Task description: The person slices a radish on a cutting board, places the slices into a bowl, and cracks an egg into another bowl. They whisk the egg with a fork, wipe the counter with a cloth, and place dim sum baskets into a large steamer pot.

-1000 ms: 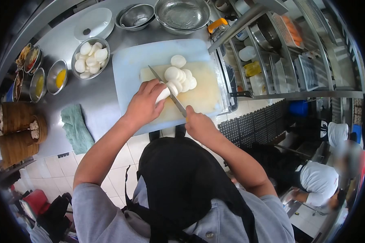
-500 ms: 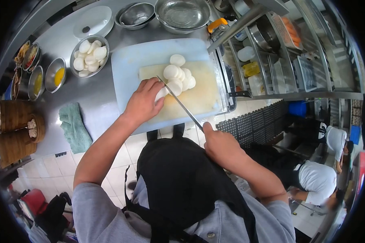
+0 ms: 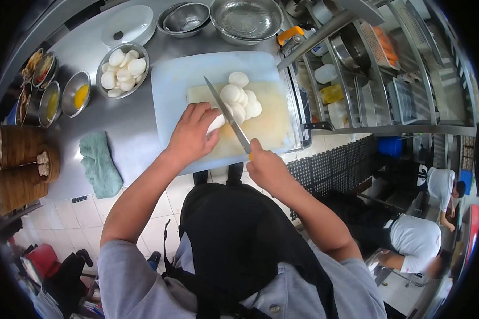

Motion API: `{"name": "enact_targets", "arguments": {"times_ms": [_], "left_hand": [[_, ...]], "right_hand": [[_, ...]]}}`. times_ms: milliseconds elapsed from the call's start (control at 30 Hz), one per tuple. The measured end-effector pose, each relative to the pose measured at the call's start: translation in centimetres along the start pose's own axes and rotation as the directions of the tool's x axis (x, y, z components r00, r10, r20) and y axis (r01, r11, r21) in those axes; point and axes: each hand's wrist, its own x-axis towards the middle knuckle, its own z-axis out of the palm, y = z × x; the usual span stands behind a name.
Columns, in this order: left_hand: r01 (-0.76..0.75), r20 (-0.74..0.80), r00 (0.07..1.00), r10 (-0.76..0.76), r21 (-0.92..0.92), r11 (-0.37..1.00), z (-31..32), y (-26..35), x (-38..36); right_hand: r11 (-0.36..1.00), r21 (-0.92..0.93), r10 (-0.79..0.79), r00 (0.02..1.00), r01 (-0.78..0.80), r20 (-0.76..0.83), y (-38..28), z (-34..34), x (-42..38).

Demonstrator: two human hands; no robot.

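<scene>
My right hand (image 3: 269,169) is closed round the handle of a long knife (image 3: 228,114), its blade slanting up and left over the cutting board (image 3: 170,80). Beside the blade, my left hand (image 3: 192,133) has its fingers bent over a white cylindrical piece (image 3: 216,123) and holds it on the board. Several round white slices (image 3: 230,93) lie overlapping just right of the blade. One more slice (image 3: 238,80) rests above them.
At the upper left stands a metal bowl of white pieces (image 3: 123,71). Small bowls, one with yellow liquid (image 3: 81,97), bamboo steamers (image 3: 21,146) and a green cloth (image 3: 100,164) are further left. Another knife (image 3: 318,126) lies at the right edge. Two people work at lower right.
My right hand has moved up and forward with the knife, whose tip now reaches further beyond my left fingers. My left hand stays on the white piece.
</scene>
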Motion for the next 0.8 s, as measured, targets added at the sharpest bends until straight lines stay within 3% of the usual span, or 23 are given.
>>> {"name": "enact_targets", "arguments": {"times_ms": [267,433,533,633,800], "left_hand": [[0.025,-0.017,1.000,-0.025,-0.010,1.000,0.6,-0.4,0.3],[0.026,-0.020,0.999,-0.026,-0.023,0.999,0.5,-0.3,0.4],[0.036,-0.006,0.999,-0.036,-0.036,0.999,0.5,-0.6,0.5],[0.043,-0.005,0.999,-0.043,-0.041,0.998,0.7,-0.4,0.3],[0.021,-0.022,1.000,-0.022,-0.022,1.000,0.5,-0.4,0.0]], "right_hand": [[0.993,-0.115,-0.027,0.999,0.029,0.022,-1.2,-3.6,-5.4],[0.986,-0.166,0.041,0.988,-0.017,0.147,-1.6,-4.9,-7.0],[0.996,-0.058,-0.067,0.995,0.071,0.074,-1.2,-2.2,-3.8],[0.994,-0.076,-0.070,0.997,0.073,0.036,-0.6,1.2,1.2],[0.999,0.022,-0.050,0.998,0.049,0.040,0.4,1.5,2.4]]}}
